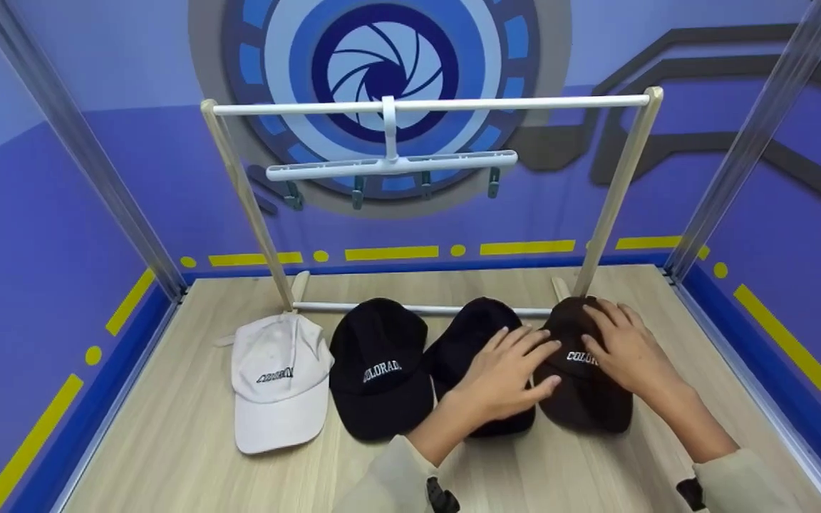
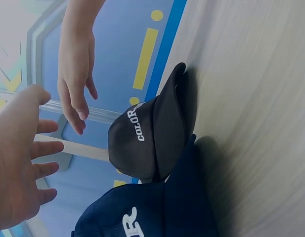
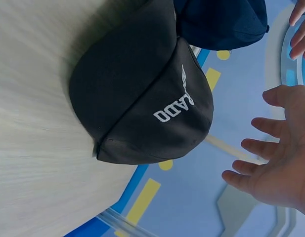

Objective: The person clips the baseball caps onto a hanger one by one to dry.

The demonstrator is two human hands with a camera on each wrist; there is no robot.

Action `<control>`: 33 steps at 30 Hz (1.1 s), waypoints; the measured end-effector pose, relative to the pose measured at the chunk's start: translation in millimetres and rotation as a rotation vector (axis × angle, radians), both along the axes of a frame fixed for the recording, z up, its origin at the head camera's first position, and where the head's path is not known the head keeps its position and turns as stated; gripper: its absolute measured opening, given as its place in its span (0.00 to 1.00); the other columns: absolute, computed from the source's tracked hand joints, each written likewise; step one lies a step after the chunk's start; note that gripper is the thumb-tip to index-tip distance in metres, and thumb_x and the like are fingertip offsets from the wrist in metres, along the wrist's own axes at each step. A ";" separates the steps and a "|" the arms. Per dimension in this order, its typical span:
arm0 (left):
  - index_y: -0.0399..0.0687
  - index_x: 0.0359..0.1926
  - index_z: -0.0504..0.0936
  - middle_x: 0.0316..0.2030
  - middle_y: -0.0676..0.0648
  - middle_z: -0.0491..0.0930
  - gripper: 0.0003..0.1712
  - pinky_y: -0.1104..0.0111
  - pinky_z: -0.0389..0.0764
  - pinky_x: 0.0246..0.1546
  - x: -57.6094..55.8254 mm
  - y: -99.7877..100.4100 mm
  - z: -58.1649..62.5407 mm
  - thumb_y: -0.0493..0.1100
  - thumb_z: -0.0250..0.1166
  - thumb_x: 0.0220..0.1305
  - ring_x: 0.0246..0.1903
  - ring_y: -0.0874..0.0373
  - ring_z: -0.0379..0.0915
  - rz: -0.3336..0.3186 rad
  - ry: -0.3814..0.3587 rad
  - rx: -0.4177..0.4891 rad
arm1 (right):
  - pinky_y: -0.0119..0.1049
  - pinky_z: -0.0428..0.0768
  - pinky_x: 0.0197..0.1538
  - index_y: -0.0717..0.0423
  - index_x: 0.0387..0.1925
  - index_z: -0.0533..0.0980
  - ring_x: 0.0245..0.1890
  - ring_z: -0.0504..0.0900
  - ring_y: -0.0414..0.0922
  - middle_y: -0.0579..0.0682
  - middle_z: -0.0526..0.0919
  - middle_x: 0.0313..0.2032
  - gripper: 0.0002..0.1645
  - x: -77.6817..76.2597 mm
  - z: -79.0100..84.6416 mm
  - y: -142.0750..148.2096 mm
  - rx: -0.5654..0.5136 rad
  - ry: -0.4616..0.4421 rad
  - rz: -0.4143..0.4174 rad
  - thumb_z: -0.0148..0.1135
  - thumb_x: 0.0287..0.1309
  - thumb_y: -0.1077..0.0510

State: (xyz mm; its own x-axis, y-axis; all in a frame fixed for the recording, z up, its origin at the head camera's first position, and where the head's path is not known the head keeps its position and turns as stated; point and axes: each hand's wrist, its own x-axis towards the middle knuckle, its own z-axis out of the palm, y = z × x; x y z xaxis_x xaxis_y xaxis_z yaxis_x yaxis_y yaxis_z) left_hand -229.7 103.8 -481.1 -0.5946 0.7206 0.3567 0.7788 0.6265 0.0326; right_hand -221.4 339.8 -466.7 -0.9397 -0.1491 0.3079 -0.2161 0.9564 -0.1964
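Altogether, four caps lie side by side on the table (image 1: 168, 434): one white cap (image 1: 281, 402), its lettering blurred; one black cap (image 1: 380, 402) reading "COLORAD"; one navy cap (image 2: 184, 207) showing an "R"; one brown cap (image 1: 585, 399), "COLOR" and "RADO" in separate wrist views. Fingers apart, the left hand (image 1: 499, 374) hovers over the navy cap, the right hand (image 1: 631, 353) over the brown. One hanger (image 1: 393, 167) with four clips (image 1: 358, 192) hangs on one rack (image 1: 618, 192).
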 end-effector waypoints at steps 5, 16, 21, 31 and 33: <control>0.67 0.69 0.61 0.68 0.58 0.60 0.32 0.56 0.57 0.67 -1.7 -2.9 -2.1 0.67 0.36 0.69 0.68 0.59 0.52 -0.001 -0.011 -0.009 | 0.68 0.58 0.59 0.62 0.65 0.63 0.63 0.55 0.69 0.67 0.61 0.64 0.32 -1.4 -2.0 -0.3 -0.032 -0.018 -0.012 0.56 0.63 0.53; 0.65 0.68 0.62 0.67 0.58 0.61 0.31 0.57 0.57 0.66 -4.8 -8.7 -13.1 0.66 0.37 0.69 0.68 0.58 0.52 0.017 -0.042 0.011 | 0.69 0.56 0.58 0.62 0.65 0.63 0.63 0.55 0.71 0.68 0.60 0.65 0.32 -5.5 -12.1 0.6 -0.087 -0.030 -0.017 0.56 0.64 0.52; 0.65 0.69 0.61 0.68 0.57 0.60 0.32 0.57 0.58 0.66 -0.5 -8.2 -18.2 0.66 0.37 0.69 0.68 0.57 0.53 -0.006 -0.098 0.016 | 0.70 0.56 0.57 0.64 0.65 0.63 0.62 0.55 0.72 0.70 0.59 0.64 0.32 -4.9 -14.3 3.1 -0.097 -0.053 -0.026 0.55 0.65 0.51; 0.64 0.70 0.58 0.68 0.57 0.60 0.31 0.58 0.60 0.65 -9.3 5.1 -17.8 0.65 0.38 0.70 0.68 0.58 0.54 -0.033 -0.111 0.005 | 0.68 0.55 0.58 0.65 0.64 0.63 0.61 0.56 0.71 0.72 0.61 0.62 0.32 -11.2 -8.7 12.3 -0.168 -0.041 -0.043 0.52 0.66 0.50; 0.64 0.70 0.58 0.68 0.57 0.59 0.31 0.59 0.59 0.66 -12.8 11.3 -17.1 0.65 0.38 0.70 0.68 0.58 0.53 -0.033 -0.110 0.013 | 0.68 0.55 0.58 0.66 0.63 0.64 0.61 0.56 0.72 0.72 0.62 0.62 0.31 -11.9 -8.6 17.1 -0.189 -0.023 -0.057 0.53 0.66 0.51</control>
